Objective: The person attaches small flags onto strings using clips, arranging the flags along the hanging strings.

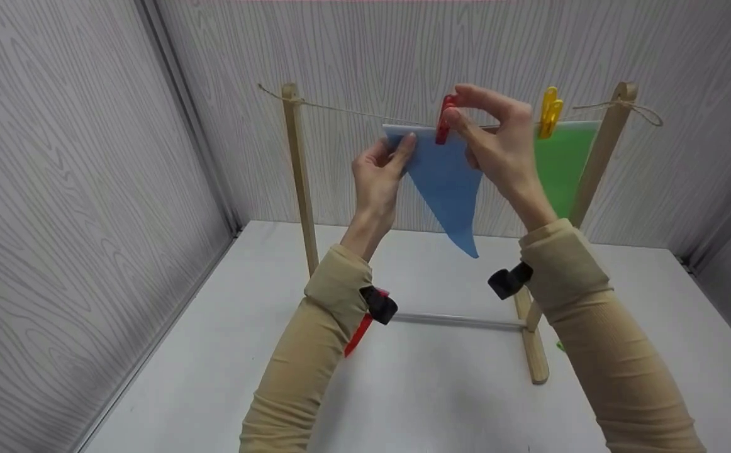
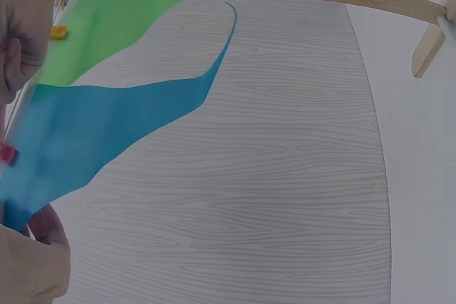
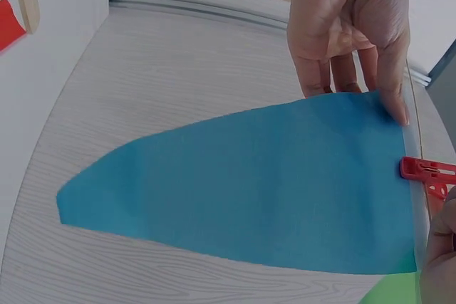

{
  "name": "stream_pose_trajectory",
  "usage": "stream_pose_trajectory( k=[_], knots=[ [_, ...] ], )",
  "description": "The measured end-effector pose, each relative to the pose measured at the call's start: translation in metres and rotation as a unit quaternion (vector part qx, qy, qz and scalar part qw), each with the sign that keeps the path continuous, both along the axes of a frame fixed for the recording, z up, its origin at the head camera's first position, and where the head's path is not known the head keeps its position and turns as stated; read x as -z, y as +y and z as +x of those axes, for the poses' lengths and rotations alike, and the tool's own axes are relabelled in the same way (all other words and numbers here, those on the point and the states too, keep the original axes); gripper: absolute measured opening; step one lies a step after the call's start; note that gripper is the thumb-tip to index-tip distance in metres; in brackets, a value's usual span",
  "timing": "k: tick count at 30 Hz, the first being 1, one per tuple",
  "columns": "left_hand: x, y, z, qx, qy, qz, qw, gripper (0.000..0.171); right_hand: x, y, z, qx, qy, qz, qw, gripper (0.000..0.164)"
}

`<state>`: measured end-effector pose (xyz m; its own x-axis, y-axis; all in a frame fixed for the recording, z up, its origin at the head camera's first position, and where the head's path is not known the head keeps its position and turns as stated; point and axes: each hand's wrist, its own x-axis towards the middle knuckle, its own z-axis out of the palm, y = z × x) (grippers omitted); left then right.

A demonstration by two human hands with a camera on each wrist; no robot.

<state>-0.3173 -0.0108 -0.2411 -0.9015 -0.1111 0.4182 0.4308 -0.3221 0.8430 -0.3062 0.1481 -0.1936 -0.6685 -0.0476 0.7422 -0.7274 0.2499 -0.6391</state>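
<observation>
"What clothing shows here?"

"A long, wrinkled tan fabric left sleeve [image 1: 299, 355] and a matching right sleeve [image 1: 623, 352], each ending in a thick folded cuff [image 1: 340, 278]."

"Anything else?"

"Yes, a small, blocky black device [image 1: 380, 306] against each cuff; the left hand [image 1: 378, 176] and right hand [image 1: 505, 145] are bare."

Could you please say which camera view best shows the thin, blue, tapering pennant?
The right wrist view: there the thin, blue, tapering pennant is largest and nearly face-on. The head view shows it smaller, partly covered by the right hand; the left wrist view shows it slanted, cut off at left.
</observation>
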Motion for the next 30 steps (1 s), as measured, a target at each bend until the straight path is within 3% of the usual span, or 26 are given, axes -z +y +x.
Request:
stream_pose_trajectory(
  k=[22,30],
  knots=[
    [-0.0017,0.0010,-0.0013,-0.003,0.015,0.002,0.9999,0.020,-0.0008,-0.0014,0.0011,0.003,-0.015,-0.008,1.000,0.037],
    [0.0015,-0.0032,-0.0013,0.002,0.012,0.005,0.9999,0.028,0.0019,0.0003,0.0038,-0.005,-0.001,-0.016,1.000,0.040]
  ],
)
